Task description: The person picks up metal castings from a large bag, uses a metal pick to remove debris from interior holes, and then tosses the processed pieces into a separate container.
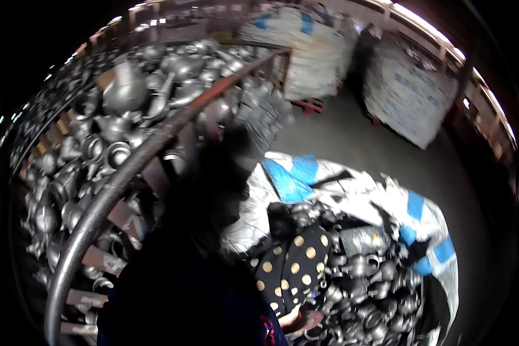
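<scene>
Many grey metal castings [360, 267] lying jumbled inside open white sack [447, 225] with blue patches. Rounded bodies, some showing ring-like openings; surfaces gleaming in places, darkening in gaps. Pieces tilting every way, resting on one another. Heap spreading across to sack's right edge, few castings sitting near far edge; finer outlines blurring.

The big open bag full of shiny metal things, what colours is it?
The bag is white with bright blue patches; the head view shows it best.
</scene>
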The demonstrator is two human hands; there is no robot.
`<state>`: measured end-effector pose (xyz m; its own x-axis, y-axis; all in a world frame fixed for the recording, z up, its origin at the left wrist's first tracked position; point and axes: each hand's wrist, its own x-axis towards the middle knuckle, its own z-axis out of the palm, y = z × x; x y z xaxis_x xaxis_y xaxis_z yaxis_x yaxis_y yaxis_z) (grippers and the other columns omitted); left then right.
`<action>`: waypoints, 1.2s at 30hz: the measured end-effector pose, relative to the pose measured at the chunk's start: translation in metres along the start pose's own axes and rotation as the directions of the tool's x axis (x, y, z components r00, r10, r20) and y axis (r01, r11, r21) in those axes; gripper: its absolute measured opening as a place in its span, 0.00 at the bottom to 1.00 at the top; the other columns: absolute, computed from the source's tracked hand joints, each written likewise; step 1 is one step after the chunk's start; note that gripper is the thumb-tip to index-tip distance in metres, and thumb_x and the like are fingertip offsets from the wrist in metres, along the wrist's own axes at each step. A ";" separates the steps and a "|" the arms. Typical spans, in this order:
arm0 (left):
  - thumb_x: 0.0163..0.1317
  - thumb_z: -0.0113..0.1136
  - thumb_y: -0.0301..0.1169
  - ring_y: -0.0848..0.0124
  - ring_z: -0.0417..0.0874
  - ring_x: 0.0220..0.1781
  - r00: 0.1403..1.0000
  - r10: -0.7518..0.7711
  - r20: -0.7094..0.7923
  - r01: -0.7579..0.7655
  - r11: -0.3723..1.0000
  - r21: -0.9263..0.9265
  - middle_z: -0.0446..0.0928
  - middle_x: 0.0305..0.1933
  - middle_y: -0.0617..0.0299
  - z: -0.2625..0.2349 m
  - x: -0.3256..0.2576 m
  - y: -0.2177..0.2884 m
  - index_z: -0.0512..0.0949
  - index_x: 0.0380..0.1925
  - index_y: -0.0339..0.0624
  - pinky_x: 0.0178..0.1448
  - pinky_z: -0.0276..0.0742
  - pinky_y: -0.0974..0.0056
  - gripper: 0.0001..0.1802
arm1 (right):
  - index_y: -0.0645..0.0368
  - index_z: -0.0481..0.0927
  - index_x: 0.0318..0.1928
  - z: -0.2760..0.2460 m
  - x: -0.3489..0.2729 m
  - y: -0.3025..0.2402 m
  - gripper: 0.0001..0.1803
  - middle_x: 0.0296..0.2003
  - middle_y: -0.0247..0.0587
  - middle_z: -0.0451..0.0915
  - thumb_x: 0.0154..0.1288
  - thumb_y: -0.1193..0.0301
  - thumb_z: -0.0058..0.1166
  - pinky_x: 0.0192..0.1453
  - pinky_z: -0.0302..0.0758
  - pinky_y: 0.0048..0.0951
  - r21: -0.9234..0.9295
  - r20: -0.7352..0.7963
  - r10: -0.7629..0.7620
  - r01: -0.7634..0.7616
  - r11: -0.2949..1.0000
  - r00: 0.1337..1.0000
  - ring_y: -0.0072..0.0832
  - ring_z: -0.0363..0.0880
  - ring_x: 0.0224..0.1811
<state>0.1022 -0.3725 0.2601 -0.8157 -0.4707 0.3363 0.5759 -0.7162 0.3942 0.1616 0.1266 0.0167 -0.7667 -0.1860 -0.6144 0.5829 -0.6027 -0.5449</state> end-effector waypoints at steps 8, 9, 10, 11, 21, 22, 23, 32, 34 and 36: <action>0.68 0.56 0.37 0.66 0.83 0.42 0.714 -0.700 0.016 0.678 0.697 0.233 0.79 0.47 0.56 -0.045 -0.051 -0.289 0.72 0.53 0.37 0.42 0.82 0.61 0.19 | 0.61 0.74 0.58 -0.006 -0.022 0.005 0.22 0.45 0.37 0.79 0.74 0.59 0.43 0.45 0.74 0.21 -0.099 -0.012 -0.367 0.364 0.926 0.930 0.24 0.77 0.42; 0.68 0.57 0.36 0.66 0.83 0.41 0.679 -0.734 0.019 0.697 0.652 0.298 0.79 0.47 0.56 -0.040 -0.059 -0.317 0.72 0.53 0.37 0.41 0.83 0.62 0.19 | 0.60 0.74 0.58 -0.011 -0.021 0.007 0.21 0.42 0.35 0.79 0.74 0.59 0.42 0.42 0.73 0.18 -0.185 -0.004 -0.417 0.409 0.894 0.909 0.20 0.76 0.39; 0.68 0.57 0.35 0.67 0.83 0.41 0.640 -0.767 0.043 0.711 0.613 0.345 0.79 0.47 0.57 -0.041 -0.067 -0.357 0.72 0.53 0.37 0.40 0.84 0.63 0.18 | 0.60 0.74 0.57 -0.013 -0.021 0.004 0.21 0.38 0.33 0.79 0.74 0.58 0.42 0.37 0.70 0.17 -0.161 -0.078 -0.393 0.378 0.912 0.916 0.18 0.74 0.35; 0.67 0.59 0.34 0.69 0.83 0.40 0.643 -0.764 0.055 0.679 0.601 0.421 0.80 0.44 0.58 -0.032 -0.076 -0.382 0.73 0.51 0.37 0.39 0.83 0.65 0.17 | 0.59 0.75 0.57 -0.011 -0.023 0.001 0.22 0.35 0.30 0.78 0.75 0.58 0.42 0.33 0.67 0.15 -0.114 -0.143 -0.354 0.340 0.934 0.924 0.15 0.71 0.31; 0.56 0.66 0.35 0.55 0.75 0.62 0.301 -0.935 0.190 -0.628 -0.044 0.777 0.55 0.75 0.54 -0.062 -0.129 -0.443 0.51 0.73 0.52 0.60 0.75 0.56 0.47 | 0.61 0.78 0.51 0.011 -0.022 -0.009 0.19 0.21 0.29 0.73 0.76 0.60 0.42 0.21 0.60 0.16 -0.143 -0.203 -0.387 0.364 0.920 0.900 0.14 0.63 0.18; 0.57 0.65 0.36 0.55 0.75 0.62 0.252 -0.918 0.306 -0.782 -0.007 0.623 0.54 0.75 0.54 -0.055 -0.134 -0.437 0.48 0.74 0.52 0.59 0.76 0.56 0.48 | 0.62 0.78 0.51 0.000 -0.015 -0.001 0.20 0.20 0.28 0.72 0.76 0.59 0.42 0.21 0.59 0.17 -0.339 -0.151 -0.491 0.422 0.841 0.858 0.14 0.63 0.18; 0.57 0.62 0.42 0.52 0.71 0.66 0.160 -0.987 -0.020 -0.610 -0.115 0.784 0.50 0.76 0.48 -0.044 -0.129 -0.438 0.45 0.75 0.55 0.61 0.74 0.53 0.50 | 0.62 0.79 0.50 -0.009 -0.011 0.006 0.20 0.19 0.27 0.71 0.76 0.59 0.41 0.21 0.59 0.17 -0.517 -0.077 -0.577 0.462 0.721 0.813 0.14 0.62 0.18; 0.52 0.70 0.39 0.48 0.81 0.52 0.529 -0.843 -0.102 -0.371 -0.337 0.865 0.36 0.79 0.48 -0.104 -0.159 -0.472 0.34 0.75 0.49 0.53 0.79 0.50 0.61 | 0.63 0.81 0.45 -0.002 -0.011 -0.005 0.20 0.20 0.26 0.71 0.77 0.61 0.38 0.23 0.58 0.18 -0.238 -0.181 -0.383 0.337 0.911 0.906 0.13 0.63 0.19; 0.50 0.71 0.36 0.49 0.77 0.58 0.529 -0.846 -0.064 -0.357 -0.290 0.888 0.42 0.77 0.47 -0.111 -0.160 -0.471 0.34 0.75 0.50 0.56 0.78 0.52 0.63 | 0.63 0.80 0.44 -0.005 -0.011 -0.001 0.19 0.20 0.26 0.72 0.77 0.63 0.39 0.23 0.59 0.18 -0.198 -0.201 -0.369 0.331 0.923 0.907 0.14 0.64 0.18; 0.50 0.71 0.32 0.51 0.75 0.61 0.611 -0.785 0.106 -0.435 -0.221 0.873 0.50 0.75 0.49 -0.121 -0.165 -0.472 0.36 0.75 0.50 0.58 0.77 0.53 0.61 | 0.63 0.80 0.44 -0.003 -0.011 -0.005 0.18 0.20 0.26 0.72 0.77 0.63 0.40 0.23 0.59 0.18 -0.059 -0.251 -0.247 0.240 0.969 0.936 0.14 0.64 0.18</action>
<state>-0.0414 -0.0193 -0.0848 -0.9442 0.3292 -0.0133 0.2760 0.8125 0.5135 0.1682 0.1336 0.0249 -0.7943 0.1694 -0.5835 0.3967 -0.5828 -0.7092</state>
